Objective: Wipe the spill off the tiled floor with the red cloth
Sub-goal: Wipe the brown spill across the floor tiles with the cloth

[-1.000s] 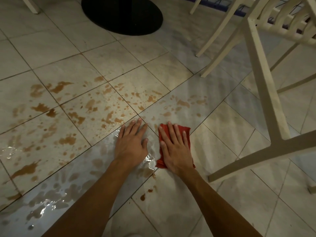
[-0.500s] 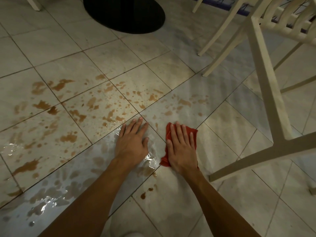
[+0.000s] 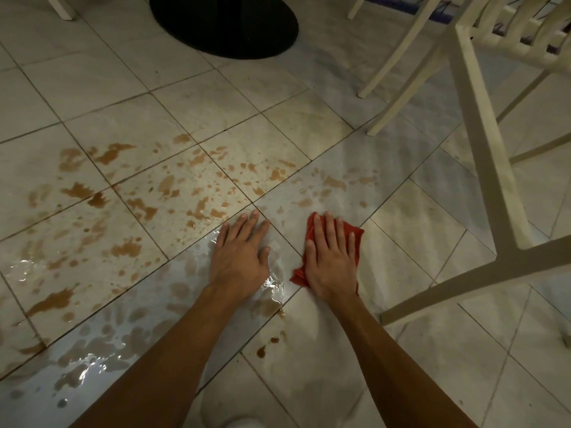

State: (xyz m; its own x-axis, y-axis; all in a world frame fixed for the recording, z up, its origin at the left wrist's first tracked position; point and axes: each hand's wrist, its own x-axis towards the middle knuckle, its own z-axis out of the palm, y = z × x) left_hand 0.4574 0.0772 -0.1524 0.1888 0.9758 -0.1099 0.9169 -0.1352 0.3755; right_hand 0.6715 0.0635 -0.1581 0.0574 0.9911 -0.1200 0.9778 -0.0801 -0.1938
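Note:
A brown spill (image 3: 173,196) lies in splashes and wet patches across several pale floor tiles (image 3: 309,134), spreading from the centre to the left edge. My right hand (image 3: 332,261) presses flat on the red cloth (image 3: 357,239), which lies on the floor at the spill's right fringe; only the cloth's edges show around the hand. My left hand (image 3: 239,254) rests flat on the wet tile beside it, fingers apart, holding nothing. A few small brown drops (image 3: 265,347) sit between my forearms.
A white chair (image 3: 482,156) stands close on the right, its lower bar crossing the floor right of the cloth. A black round table base (image 3: 225,23) sits at the top centre. Another white leg (image 3: 60,6) shows at the top left.
My right hand has slid the red cloth to the right and slightly forward over the tile. My left hand has stayed planted in the same spot.

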